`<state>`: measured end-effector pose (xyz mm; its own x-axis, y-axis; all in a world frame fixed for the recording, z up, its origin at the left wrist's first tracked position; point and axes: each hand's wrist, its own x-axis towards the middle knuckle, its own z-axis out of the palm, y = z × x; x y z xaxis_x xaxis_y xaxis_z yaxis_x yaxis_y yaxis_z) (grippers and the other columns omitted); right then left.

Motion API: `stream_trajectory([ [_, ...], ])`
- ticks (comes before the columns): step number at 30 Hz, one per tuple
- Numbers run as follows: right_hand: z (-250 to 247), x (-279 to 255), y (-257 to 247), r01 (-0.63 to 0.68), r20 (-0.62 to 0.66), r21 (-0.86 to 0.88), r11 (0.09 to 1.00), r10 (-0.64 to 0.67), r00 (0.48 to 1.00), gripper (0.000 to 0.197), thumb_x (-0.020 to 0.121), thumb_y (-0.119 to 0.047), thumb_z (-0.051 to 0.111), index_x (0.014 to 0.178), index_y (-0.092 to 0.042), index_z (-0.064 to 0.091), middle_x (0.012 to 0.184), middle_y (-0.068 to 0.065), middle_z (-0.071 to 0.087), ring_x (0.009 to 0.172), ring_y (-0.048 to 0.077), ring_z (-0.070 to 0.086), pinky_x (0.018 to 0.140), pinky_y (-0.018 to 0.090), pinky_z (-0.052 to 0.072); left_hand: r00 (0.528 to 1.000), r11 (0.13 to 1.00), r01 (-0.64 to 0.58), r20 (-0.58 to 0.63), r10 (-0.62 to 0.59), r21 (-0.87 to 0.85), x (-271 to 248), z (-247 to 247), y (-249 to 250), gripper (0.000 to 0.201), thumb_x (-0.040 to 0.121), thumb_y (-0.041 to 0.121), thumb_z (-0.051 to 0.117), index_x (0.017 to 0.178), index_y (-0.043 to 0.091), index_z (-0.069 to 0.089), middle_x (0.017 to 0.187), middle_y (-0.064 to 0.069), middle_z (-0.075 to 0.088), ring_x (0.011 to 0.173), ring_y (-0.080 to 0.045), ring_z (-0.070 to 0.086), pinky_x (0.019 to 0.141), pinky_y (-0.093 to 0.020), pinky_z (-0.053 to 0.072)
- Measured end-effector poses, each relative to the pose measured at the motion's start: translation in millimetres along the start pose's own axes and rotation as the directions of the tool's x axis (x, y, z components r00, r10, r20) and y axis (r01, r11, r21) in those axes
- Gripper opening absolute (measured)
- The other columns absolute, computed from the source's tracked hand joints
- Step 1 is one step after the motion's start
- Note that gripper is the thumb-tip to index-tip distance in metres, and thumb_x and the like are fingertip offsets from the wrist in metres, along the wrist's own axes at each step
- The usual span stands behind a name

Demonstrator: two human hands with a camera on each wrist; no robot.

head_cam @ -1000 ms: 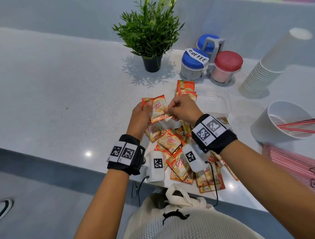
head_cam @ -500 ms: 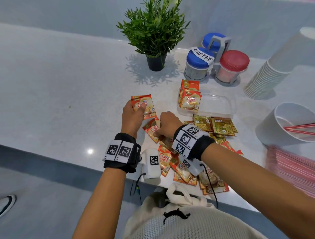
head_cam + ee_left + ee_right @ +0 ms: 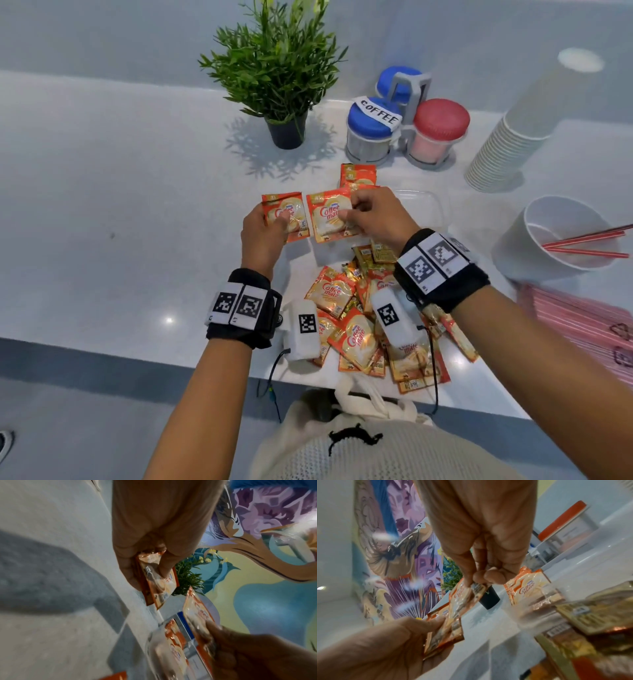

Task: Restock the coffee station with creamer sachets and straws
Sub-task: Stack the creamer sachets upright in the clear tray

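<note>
My left hand (image 3: 263, 233) pinches an orange creamer sachet (image 3: 286, 214) above the counter; in the left wrist view the thumb and fingers clamp that sachet (image 3: 157, 582). Just to its right, my right hand (image 3: 373, 216) pinches a second creamer sachet (image 3: 330, 214), seen in the right wrist view as sachet (image 3: 464, 599). A loose pile of sachets (image 3: 356, 329) lies on the counter under my wrists. A clear plastic tray (image 3: 424, 205) behind my right hand holds upright sachets (image 3: 358, 174). Two red straws (image 3: 582, 240) lie in a white cup (image 3: 548, 240).
A potted plant (image 3: 277, 85), blue-lidded and red-lidded jars (image 3: 373, 130) in a rack and a stack of paper cups (image 3: 507, 144) stand at the back. A bundle of pink straws (image 3: 582, 318) lies at the right edge. A white bag (image 3: 373, 404) hangs at the counter's front edge.
My right hand dropped to the pile, picked up a second sachet and raised it beside the one in my left hand. The left hand kept its sachet.
</note>
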<state>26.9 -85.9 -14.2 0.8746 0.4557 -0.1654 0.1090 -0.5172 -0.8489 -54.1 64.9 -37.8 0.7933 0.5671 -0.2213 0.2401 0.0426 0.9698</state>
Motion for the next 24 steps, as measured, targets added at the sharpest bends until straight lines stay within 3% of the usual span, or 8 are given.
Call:
stream_trajectory([
  [5,-7.9,-2.7,10.1,-0.037,-0.053,0.074,0.997,0.041,0.998,0.026,0.082,-0.006,0.066,0.059,-0.007,0.054,0.055,0.006,0.053,0.049,0.015,0.05,0.058,0.032,0.046,0.986,1.0,-0.008,0.167,0.006,0.007,0.1,37.9,10.3,0.023,0.096,0.023,0.04,0.105,0.015,0.061,0.112,-0.015,0.066,0.104,-0.032,0.064,0.092,-0.053,0.051],
  [7,-12.4,-3.4,12.7,-0.058,-0.067,0.131,0.99,0.068,0.995,0.012,0.083,-0.005,0.065,0.078,0.006,0.065,0.062,0.011,0.057,0.045,0.01,0.052,0.054,0.026,0.048,0.972,1.0,-0.018,0.236,0.016,0.005,0.1,50.7,15.7,0.028,0.092,0.036,0.039,0.101,0.018,0.059,0.113,-0.014,0.066,0.105,-0.031,0.063,0.094,-0.054,0.049],
  [9,-19.2,-2.3,15.0,-0.071,-0.085,0.18,0.981,0.087,0.992,0.021,0.082,-0.004,0.065,0.098,0.01,0.065,0.064,0.01,0.058,0.041,0.004,0.052,0.05,0.021,0.048,0.951,0.998,-0.056,0.307,0.046,0.023,-1.6,62.4,22.5,0.035,0.086,0.047,0.039,0.103,0.021,0.055,0.115,-0.012,0.065,0.108,-0.029,0.062,0.096,-0.049,0.048],
  [11,-27.7,-1.5,13.3,-0.062,-0.103,0.236,0.97,0.088,0.991,0.018,0.082,0.001,0.064,0.097,0.009,0.063,0.061,0.009,0.057,0.041,0.003,0.052,0.049,0.019,0.047,0.928,0.993,-0.113,0.362,0.089,0.043,-1.9,72.4,29.2,0.029,0.092,0.041,0.042,0.109,0.02,0.049,0.114,-0.007,0.062,0.109,-0.026,0.06,0.096,-0.043,0.048],
  [13,-38.4,0.0,10.3,-0.037,-0.131,0.267,0.963,0.074,0.989,0.006,0.08,0.004,0.064,0.084,0.001,0.061,0.059,0.007,0.054,0.04,0.002,0.052,0.044,0.015,0.044,0.906,0.985,-0.16,0.405,0.119,0.067,2.1,81.0,35.6,0.025,0.099,0.026,0.041,0.121,0.015,0.044,0.115,-0.005,0.059,0.111,-0.024,0.058,0.097,-0.039,0.046],
  [16,-52.0,5.3,8.2,0.004,-0.2,0.202,0.979,0.037,0.979,0.012,0.079,0.001,0.066,0.079,-0.007,0.057,0.063,0.003,0.057,0.048,0.009,0.054,0.046,0.014,0.043,0.893,0.958,-0.238,0.424,0.152,0.158,13.3,90.2,45.7,0.033,0.098,0.019,0.043,0.13,0.01,0.042,0.124,-0.01,0.058,0.113,-0.023,0.055,0.099,-0.036,0.043],
  [20,-61.7,17.2,8.7,0.024,-0.279,0.098,0.995,0.004,0.96,0.011,0.079,-0.004,0.068,0.087,0.001,0.061,0.068,0.006,0.059,0.054,0.011,0.053,0.05,0.015,0.045,0.911,0.926,-0.263,0.386,0.146,0.271,32.4,96.1,54.4,0.029,0.092,0.017,0.055,0.118,0.007,0.053,0.119,-0.012,0.061,0.107,-0.023,0.058,0.097,-0.037,0.046],
  [24,-59.1,28.5,19.3,-0.05,-0.243,-0.011,0.999,0.046,0.969,0.015,0.077,-0.003,0.069,0.073,-0.01,0.057,0.076,0.009,0.062,0.06,0.014,0.056,0.063,0.025,0.048,0.949,0.858,-0.21,0.307,0.064,0.469,52.4,92.2,45.3,0.035,0.086,0.01,0.059,0.12,0.006,0.05,0.128,-0.015,0.05,0.112,-0.024,0.053,0.084,-0.026,0.042],
])
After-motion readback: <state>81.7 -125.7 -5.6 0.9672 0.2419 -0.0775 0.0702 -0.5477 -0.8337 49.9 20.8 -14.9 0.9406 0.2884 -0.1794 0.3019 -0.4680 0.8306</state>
